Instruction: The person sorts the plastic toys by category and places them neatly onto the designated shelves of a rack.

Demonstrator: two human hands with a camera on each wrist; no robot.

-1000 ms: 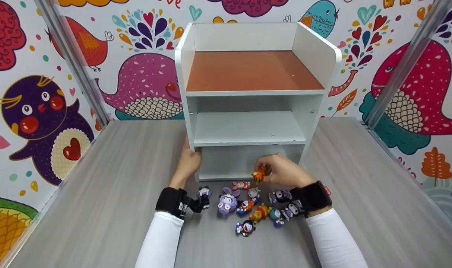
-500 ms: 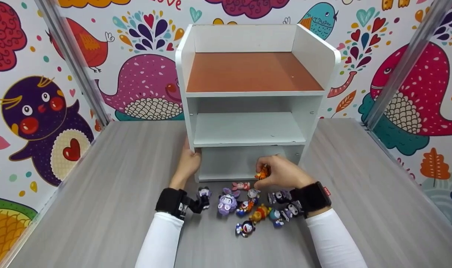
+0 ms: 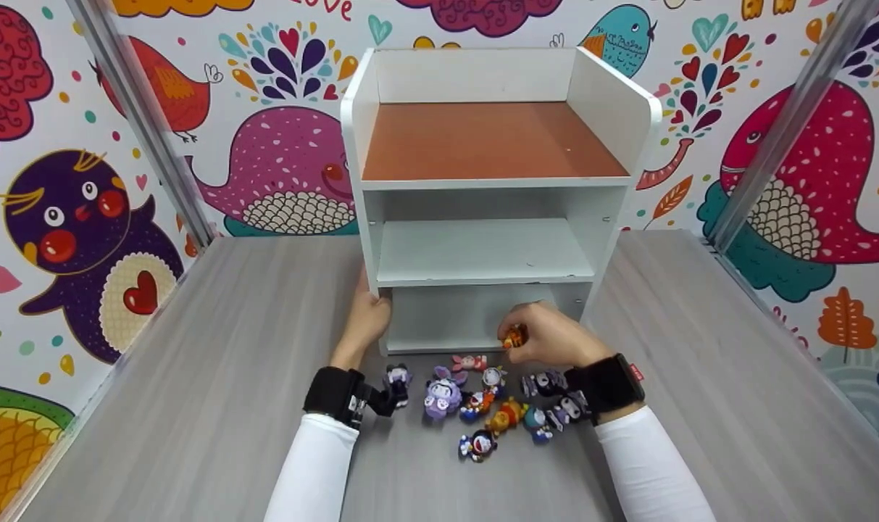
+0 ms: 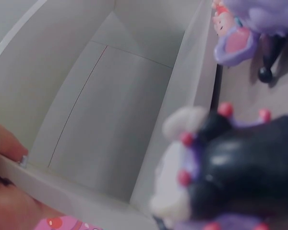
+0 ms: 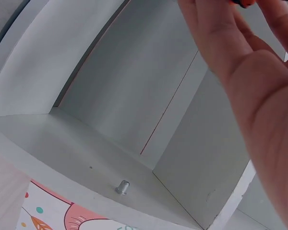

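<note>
A white shelf unit (image 3: pixel 486 279) stands in the middle of the table. My left hand (image 3: pixel 367 319) grips the edge of its left side panel, low down. In the left wrist view the thumb (image 4: pixel 12 146) lies on the inner face of that panel (image 4: pixel 62 184). At the opening of the bottom compartment, my right hand (image 3: pixel 548 333) pinches a small orange toy figurine (image 3: pixel 514 338) with dark markings. The right wrist view catches only a sliver of the figurine (image 5: pixel 245 2) past the fingers; most of it is hidden.
Several toy figurines lie before the unit, among them a purple rabbit-eared one (image 3: pixel 443 395), a yellow bear (image 3: pixel 506 415) and a pink one (image 3: pixel 469 362). A black-and-purple figurine (image 3: pixel 397 384) lies by the left wrist. A metal shelf pin (image 5: pixel 123 187) juts from the right panel.
The orange figurine has turned within my right fingers and shifted slightly right, and less of it shows. My left hand keeps its place on the panel.
</note>
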